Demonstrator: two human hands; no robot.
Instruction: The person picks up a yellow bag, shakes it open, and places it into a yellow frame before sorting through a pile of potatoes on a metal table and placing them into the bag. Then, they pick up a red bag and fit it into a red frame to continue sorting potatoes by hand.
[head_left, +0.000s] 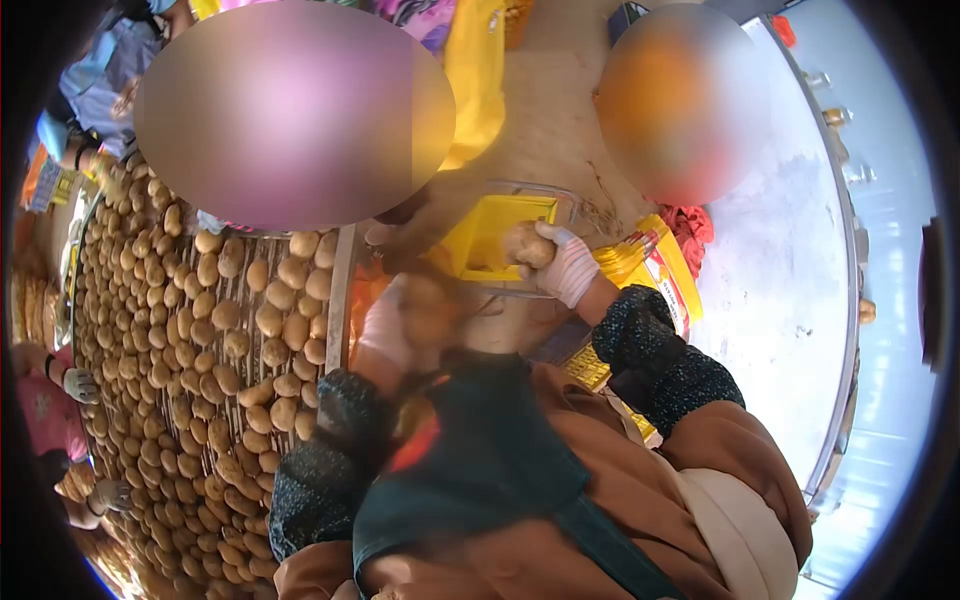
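Note:
My right hand [570,268], in a white and pink glove, grips a round brown potato [526,247] with the fingers wrapped round it. Both are over the yellow container [484,232], which has a metal frame round its opening. Beside the edge of the potato bed, my left hand [380,335] is smeared by motion. It is closed round a blurred brown potato [428,308]. Many loose potatoes [205,330] cover the slatted bed to the left.
A metal rail [341,300] edges the potato bed. Yellow printed bags [655,270] and a red cloth [688,235] lie on the right, by a large white panel [775,300]. Co-workers' gloved hands [80,386] show at the bed's far side; other people stand ahead.

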